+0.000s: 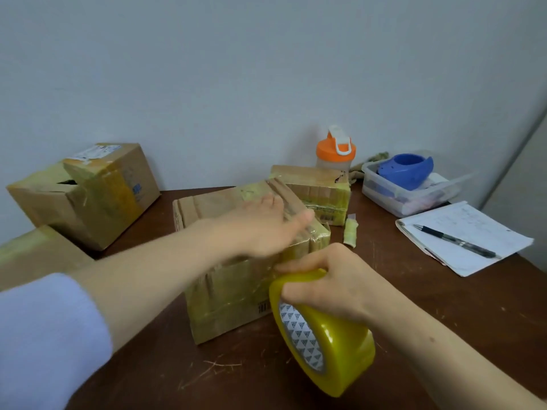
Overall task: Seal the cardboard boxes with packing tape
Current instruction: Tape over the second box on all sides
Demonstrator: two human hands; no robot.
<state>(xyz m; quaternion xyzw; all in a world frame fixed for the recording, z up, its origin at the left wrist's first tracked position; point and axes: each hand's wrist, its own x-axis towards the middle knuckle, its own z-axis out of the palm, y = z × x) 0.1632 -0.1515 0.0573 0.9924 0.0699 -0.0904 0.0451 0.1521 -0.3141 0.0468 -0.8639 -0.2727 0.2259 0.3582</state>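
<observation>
Tape roll (322,332): yellow, nearest; right hand (328,285) curled round its rim.
Centre box (236,279): just behind; left hand (266,229) flat on top, fingers straight; taping seems under way.
Rear-left box (88,193): top flap gapes, likely not yet sealed.

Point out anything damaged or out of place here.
The back-left box is damaged: its top is crumpled and gapes open at a dark hole, despite old yellow tape. A crumpled tape scrap lies loose on the table beside the middle box.
</observation>
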